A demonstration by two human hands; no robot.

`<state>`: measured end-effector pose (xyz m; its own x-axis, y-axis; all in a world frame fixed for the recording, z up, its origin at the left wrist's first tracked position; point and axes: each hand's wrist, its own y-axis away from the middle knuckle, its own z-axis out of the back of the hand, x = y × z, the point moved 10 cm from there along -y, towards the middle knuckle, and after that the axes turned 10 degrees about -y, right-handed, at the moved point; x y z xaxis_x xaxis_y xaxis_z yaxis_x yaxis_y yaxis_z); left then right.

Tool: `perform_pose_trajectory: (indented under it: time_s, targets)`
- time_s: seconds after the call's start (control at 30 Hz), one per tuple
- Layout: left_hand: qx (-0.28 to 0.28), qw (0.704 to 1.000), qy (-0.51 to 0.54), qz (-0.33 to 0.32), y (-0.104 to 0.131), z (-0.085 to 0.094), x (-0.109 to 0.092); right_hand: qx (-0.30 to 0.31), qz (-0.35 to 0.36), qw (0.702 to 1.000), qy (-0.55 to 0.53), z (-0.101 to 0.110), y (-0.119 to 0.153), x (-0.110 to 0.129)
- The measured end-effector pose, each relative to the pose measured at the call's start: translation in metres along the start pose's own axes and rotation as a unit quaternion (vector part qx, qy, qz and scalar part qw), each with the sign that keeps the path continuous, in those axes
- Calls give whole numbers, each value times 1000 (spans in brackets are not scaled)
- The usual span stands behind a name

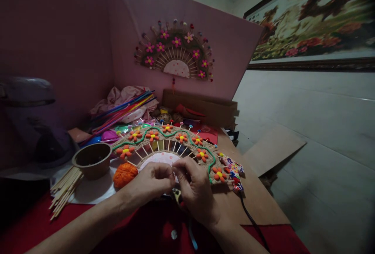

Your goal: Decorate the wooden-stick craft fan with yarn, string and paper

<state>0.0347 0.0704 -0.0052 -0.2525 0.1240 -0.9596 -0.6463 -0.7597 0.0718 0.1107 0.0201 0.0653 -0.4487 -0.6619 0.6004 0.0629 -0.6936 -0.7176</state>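
Pink walls stand behind the table, and the light is dim. On the table lies a half-round fan of brown twine and pale sticks, with orange flowers and a wavy green cord on it. It is right in front of the person. The left hand and the right hand meet over its bottom edge and hide some of its spotted white middle. Each hand has a narrow grip, with thumb and finger pinched close. I cannot tell what they pinch.

A fuzzy orange yarn ball sits by the left wrist. Next to it is a round brown bowl on a white sheet, with a bunch of thin wooden sticks beside it. Those things crowd the left side. Behind the fan are long bright-coloured rods in a messy heap. A flower-patterned thing with a black cord is by the fan's right end.

Dark red covers the table's front, and a flat brown board lies on the right. Another fan with pink flowers hangs up behind. A big framed picture is on the white tiled wall.
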Motion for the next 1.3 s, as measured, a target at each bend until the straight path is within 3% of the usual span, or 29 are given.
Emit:
perform_pose_trajectory:
  time_s: [0.43, 0.67, 0.77, 0.9, 0.97, 1.1, 1.3]
  targets:
    - [27, 992, 119, 35, 5, -7, 2, -21, -21, 999, 20, 5, -1, -5]
    - [36, 981, 187, 38, 5, -8, 2, -55, -68, 994, 70, 12, 0, -22]
    - [10, 967, 253, 30, 3, 0, -1, -85, -70, 988, 110, 19, -1, -25]
    - [-75, 947, 314, -2, 0, 23, -5, -134, -50, 985, 95, 29, -2, -20]
    - [-91, 945, 315, -12, 0, 28, -4, -107, -48, 992, 57, 23, -2, -18]
    - [-72, 959, 271, -31, -3, 22, 0, -37, -69, 997, 3, 8, -2, -15]
    - [-96, 977, 186, -43, -4, 22, 2, -10, -82, 997, -7, 3, -2, -12]
